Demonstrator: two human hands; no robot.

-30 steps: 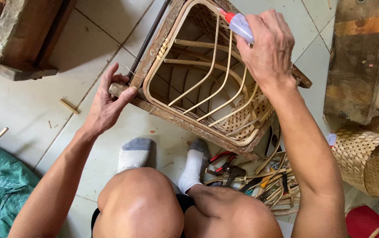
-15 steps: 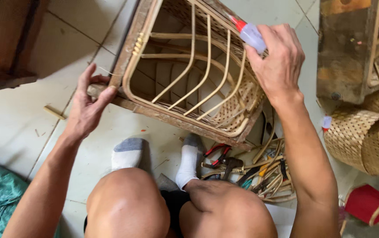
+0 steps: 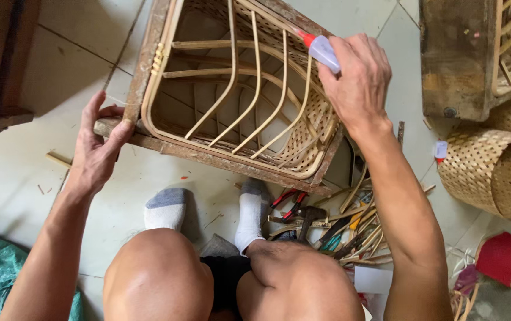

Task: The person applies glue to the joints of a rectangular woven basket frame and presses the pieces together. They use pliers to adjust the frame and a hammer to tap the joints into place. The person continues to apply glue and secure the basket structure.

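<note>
basket frame point(image 3: 231, 89) top cropped, glue bottle point(image 3: 322, 50) half hidden

Bare arms and knees, no sleeves at all, dark shorts point(image 3: 227, 276), plus grey-and-white socks point(image 3: 167, 209) (grey toes, white the rest).

You see a rough, weathered wooden frame point(image 3: 208, 159) around smooth pale rattan ribs point(image 3: 255, 77), a translucent plastic glue bottle point(image 3: 324, 52), and matt glazed floor tiles point(image 3: 77, 24).

Pale tiled floor point(image 3: 83, 53) carries the wooden-framed basket point(image 3: 231, 154) at twelve o'clock, tools point(image 3: 326, 229) at four, woven baskets point(image 3: 493, 172) at three.
</note>
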